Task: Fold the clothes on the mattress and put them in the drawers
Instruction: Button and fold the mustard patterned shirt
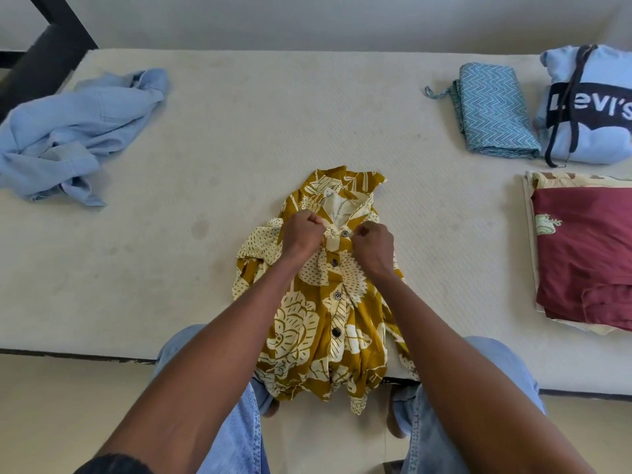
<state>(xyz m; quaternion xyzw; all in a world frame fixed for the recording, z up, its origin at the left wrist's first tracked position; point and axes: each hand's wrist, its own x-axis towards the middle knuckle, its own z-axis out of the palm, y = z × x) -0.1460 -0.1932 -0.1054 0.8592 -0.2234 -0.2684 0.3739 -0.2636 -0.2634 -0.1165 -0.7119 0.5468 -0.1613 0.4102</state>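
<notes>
A mustard floral button-up shirt (328, 295) lies face up on the mattress (239, 131), its hem hanging over the near edge. The left hand (302, 230) and right hand (374, 246) each pinch the placket with curled fingers (316, 220), either side of the top button (345, 233). Far left of the fingers lies a crumpled blue denim shirt (75, 131); far right, folded clothes (492, 111). Risk: the overhanging hem may drag the shirt off.

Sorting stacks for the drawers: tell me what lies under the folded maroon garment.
Under the maroon garment lies a folded cream patterned cloth, showing along its far and left edges. How far it extends underneath, and anything else below, is covered.
</notes>
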